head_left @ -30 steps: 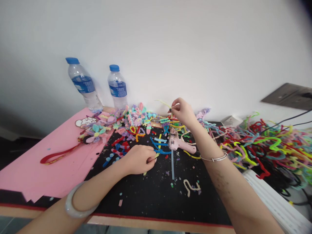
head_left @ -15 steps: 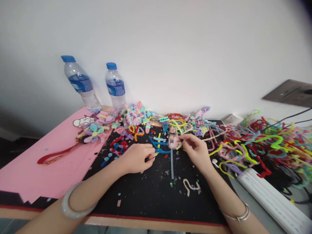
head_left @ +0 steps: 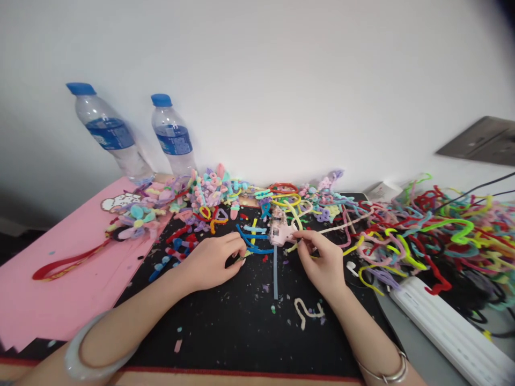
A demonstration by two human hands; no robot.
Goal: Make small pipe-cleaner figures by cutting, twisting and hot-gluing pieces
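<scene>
We have both hands low over a black mat point(head_left: 225, 332) on the counter point(head_left: 201, 379). Our left hand point(head_left: 217, 262) is curled, thumb and index finger narrow, with a scrap of pale yellow showing at the fingertips; we cannot tell whether it is gripped. Just beyond those fingertips lie blue pipe cleaners point(head_left: 260, 250), with a short yellow pipe cleaner point(head_left: 254, 230) beside them.

Our right hand point(head_left: 325, 262) also has thumb and index finger close together, right at the handle end of a pink hot glue gun point(head_left: 282, 234). Our fingers hide that part, so we cannot tell what they hold. The glue gun lies on the mat between our two hands, a translucent glue stick point(head_left: 276, 273) jutting from it towards us. Nearer us sits a bent cream pipe cleaner point(head_left: 302, 316) among small scraps.

To our right we see a white earbud point(head_left: 351, 268), a big tangle of coloured pipe cleaners point(head_left: 414, 257) and a white power strip point(head_left: 450, 327). On our left a red strap point(head_left: 76, 261) rests on pink paper point(head_left: 76, 273), and two water bottles point(head_left: 175, 136) with blue caps stand behind, near the wall point(head_left: 281, 91).
</scene>
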